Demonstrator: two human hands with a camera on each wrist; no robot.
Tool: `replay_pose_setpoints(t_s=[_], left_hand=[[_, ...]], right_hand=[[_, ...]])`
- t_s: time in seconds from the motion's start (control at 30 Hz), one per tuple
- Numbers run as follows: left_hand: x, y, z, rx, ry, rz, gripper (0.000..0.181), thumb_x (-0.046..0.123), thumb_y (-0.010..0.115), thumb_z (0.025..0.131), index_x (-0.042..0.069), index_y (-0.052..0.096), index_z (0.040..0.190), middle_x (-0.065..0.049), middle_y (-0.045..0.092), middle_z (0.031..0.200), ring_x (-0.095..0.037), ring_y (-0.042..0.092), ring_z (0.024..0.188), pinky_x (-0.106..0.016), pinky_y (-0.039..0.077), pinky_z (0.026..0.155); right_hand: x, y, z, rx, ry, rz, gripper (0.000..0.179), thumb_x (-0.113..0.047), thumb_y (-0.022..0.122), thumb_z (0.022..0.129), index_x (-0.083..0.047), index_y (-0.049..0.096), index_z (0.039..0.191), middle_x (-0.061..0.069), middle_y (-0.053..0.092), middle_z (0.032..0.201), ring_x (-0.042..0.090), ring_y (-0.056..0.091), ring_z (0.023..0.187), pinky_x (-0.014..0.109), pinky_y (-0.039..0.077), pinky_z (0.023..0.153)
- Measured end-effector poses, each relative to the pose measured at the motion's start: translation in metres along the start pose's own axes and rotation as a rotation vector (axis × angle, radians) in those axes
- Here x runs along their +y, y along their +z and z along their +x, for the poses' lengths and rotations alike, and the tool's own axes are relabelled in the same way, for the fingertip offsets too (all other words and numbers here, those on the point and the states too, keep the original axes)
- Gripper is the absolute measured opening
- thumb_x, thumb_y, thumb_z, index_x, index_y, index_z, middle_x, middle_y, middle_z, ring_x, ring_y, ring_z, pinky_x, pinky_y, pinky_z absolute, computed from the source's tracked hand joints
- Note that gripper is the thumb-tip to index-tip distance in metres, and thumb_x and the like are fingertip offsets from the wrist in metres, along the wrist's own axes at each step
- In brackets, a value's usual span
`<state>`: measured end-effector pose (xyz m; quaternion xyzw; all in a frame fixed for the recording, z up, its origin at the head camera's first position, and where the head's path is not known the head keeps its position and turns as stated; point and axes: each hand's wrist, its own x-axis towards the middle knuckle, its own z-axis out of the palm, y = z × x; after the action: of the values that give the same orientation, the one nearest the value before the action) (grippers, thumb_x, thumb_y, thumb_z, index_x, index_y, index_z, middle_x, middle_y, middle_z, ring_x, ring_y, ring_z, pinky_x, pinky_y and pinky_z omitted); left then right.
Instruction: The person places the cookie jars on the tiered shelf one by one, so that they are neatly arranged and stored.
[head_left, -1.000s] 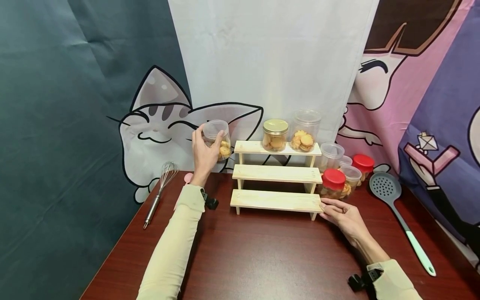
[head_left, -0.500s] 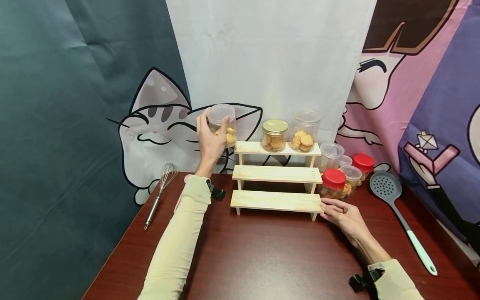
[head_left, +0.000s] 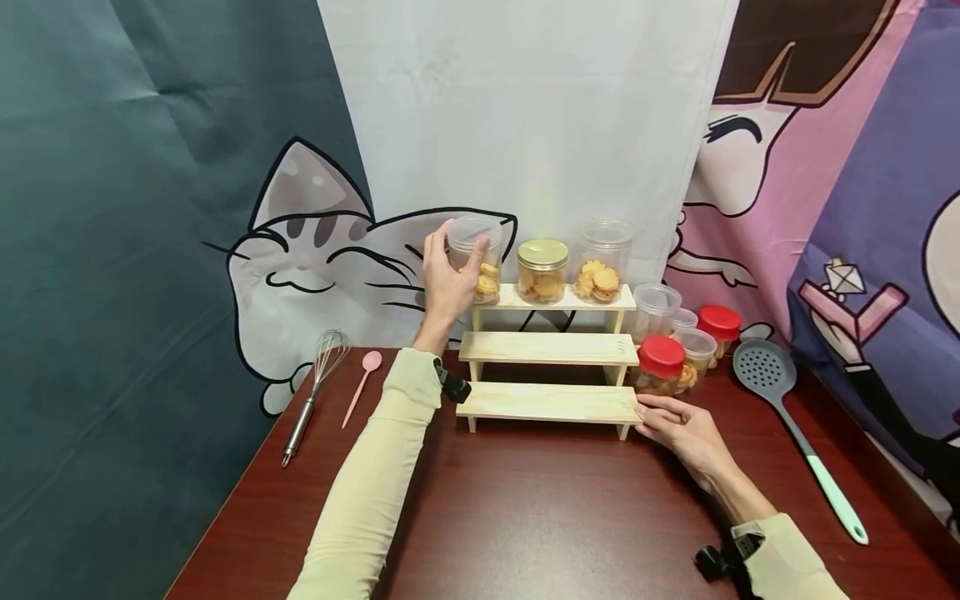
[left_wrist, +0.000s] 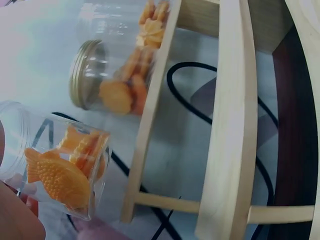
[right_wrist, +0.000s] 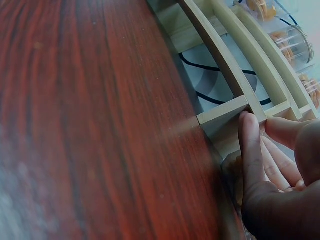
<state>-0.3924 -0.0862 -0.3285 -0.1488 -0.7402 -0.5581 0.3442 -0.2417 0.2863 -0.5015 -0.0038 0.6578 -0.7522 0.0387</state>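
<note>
My left hand [head_left: 447, 283] grips a clear plastic jar [head_left: 475, 258] with a see-through lid, fingers and thumb round its sides. Orange-yellow cookies [left_wrist: 62, 177], one fish-shaped, lie inside it. The jar is over the left end of the top step of a three-step wooden display stand [head_left: 547, 347]; in the left wrist view a small gap shows between its base and the board. Beside it on that step stand a gold-lidded cookie jar [head_left: 542, 272] and a taller clear cookie jar [head_left: 602, 262]. My right hand [head_left: 686, 435] pinches the right end of the lowest step between thumb and fingers.
Right of the stand cluster several jars, among them a red-lidded jar [head_left: 660, 367] and a clear-lidded jar [head_left: 654, 310]. A grey skimmer [head_left: 767, 371] lies farther right. A whisk [head_left: 318, 392] and pink spoon [head_left: 363, 385] lie left. A printed cloth [head_left: 540, 125] hangs behind.
My left hand has carried the jar rightwards, up and then slightly down, from beside the stand to over its top step. The pink spoon has come into full view. My right hand keeps its hold.
</note>
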Motion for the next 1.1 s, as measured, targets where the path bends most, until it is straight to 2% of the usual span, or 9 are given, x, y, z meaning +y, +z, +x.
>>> replay_pose_setpoints(t_s=[0.1,0.2,0.37,0.57,0.8,1.1], left_hand=[[-0.004,0.009,-0.002,-0.017,-0.015,0.008,0.074,0.039,0.079,0.1,0.003,0.05,0.157,-0.019,0.054,0.147,-0.03,0.057,0.133,-0.043,0.049,0.114],[-0.01,0.016,-0.005,-0.022,-0.067,0.017,0.075,0.042,0.079,0.1,0.005,0.049,0.159,-0.018,0.055,0.149,-0.029,0.056,0.136,-0.04,0.047,0.117],[-0.018,0.02,-0.002,-0.004,-0.137,-0.009,0.075,0.043,0.078,0.1,0.007,0.05,0.16,-0.016,0.057,0.151,-0.026,0.056,0.14,-0.039,0.045,0.121],[-0.021,0.022,0.003,-0.033,-0.16,-0.045,0.079,0.044,0.078,0.101,0.007,0.046,0.163,-0.016,0.057,0.154,-0.025,0.056,0.143,-0.039,0.044,0.122],[-0.02,0.021,0.003,-0.042,-0.197,-0.078,0.077,0.044,0.078,0.101,0.011,0.047,0.163,-0.011,0.064,0.152,-0.023,0.063,0.137,-0.038,0.048,0.119],[-0.024,0.02,0.002,-0.059,-0.201,-0.09,0.077,0.045,0.076,0.102,0.013,0.045,0.165,-0.01,0.062,0.156,-0.022,0.058,0.146,-0.036,0.043,0.124]], right_hand=[[0.0,0.0,0.0,0.005,0.003,-0.008,0.055,-0.01,0.075,0.103,0.012,0.054,0.149,-0.004,0.081,0.11,0.006,0.076,0.101,0.027,0.063,0.091],[0.001,0.001,-0.001,0.01,0.006,-0.013,0.056,-0.01,0.076,0.102,0.013,0.054,0.149,-0.004,0.082,0.11,0.006,0.076,0.101,0.028,0.064,0.091],[0.0,0.003,-0.001,0.004,0.007,-0.028,0.059,-0.011,0.076,0.103,0.014,0.051,0.15,-0.003,0.082,0.11,0.006,0.076,0.101,0.028,0.063,0.092],[-0.001,0.001,0.001,0.001,-0.01,-0.043,0.061,-0.011,0.075,0.103,0.016,0.049,0.15,-0.003,0.082,0.108,0.005,0.076,0.1,0.028,0.063,0.091],[-0.001,0.001,0.001,-0.01,-0.029,-0.049,0.059,-0.01,0.074,0.103,0.018,0.049,0.149,-0.003,0.082,0.107,0.005,0.076,0.099,0.029,0.063,0.092],[0.001,0.001,0.003,-0.017,-0.043,-0.049,0.059,-0.009,0.073,0.104,0.019,0.048,0.149,-0.003,0.082,0.107,0.005,0.076,0.1,0.027,0.063,0.091]])
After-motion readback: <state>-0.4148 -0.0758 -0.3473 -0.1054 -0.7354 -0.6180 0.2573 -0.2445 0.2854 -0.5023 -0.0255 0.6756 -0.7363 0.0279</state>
